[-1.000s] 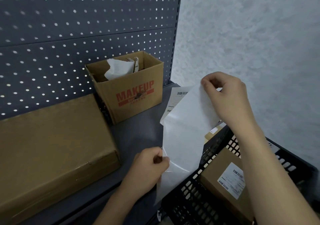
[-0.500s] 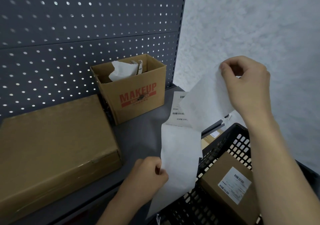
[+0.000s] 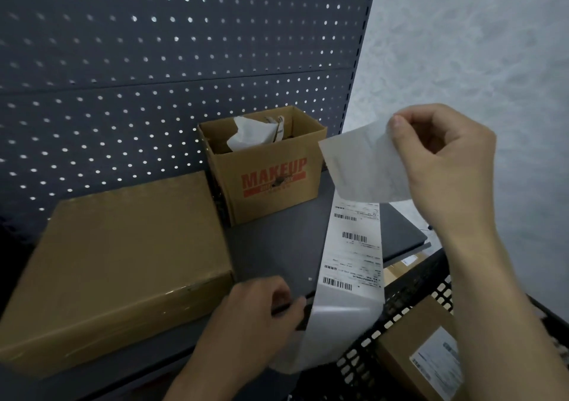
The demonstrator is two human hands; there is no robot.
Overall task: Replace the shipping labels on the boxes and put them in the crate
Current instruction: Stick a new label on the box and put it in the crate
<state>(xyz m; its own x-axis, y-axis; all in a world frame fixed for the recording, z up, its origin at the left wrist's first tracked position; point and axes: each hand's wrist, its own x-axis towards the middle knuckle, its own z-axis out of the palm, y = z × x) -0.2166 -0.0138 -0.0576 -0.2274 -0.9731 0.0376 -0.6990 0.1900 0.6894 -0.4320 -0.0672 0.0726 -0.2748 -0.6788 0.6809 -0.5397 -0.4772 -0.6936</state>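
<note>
Shipping label point(image 3: 354, 246) held up in the air over the front right corner of the shelf point(image 3: 277, 240), a long white strip with barcodes and fine print on the side facing the camera. Top end folded forward, blank side out, pinched between thumb and forefinger of the right hand point(image 3: 440, 160) — other fingers curled in. Lower end plain and glossy, gripped at its left edge by the left hand point(image 3: 261, 311), fingers curled, just off the shelf's front edge. Below the strip, past the shelf's right edge, a black crate point(image 3: 409, 296) with a labelled brown box point(image 3: 409, 333) inside. At the back of the shelf against the pegboard point(image 3: 154, 61), an open MAKEUP box point(image 3: 271, 178) holding crumpled white paper point(image 3: 252, 132) — beside it on the left, a large flat cardboard box point(image 3: 117, 262) reaching the front edge.
</note>
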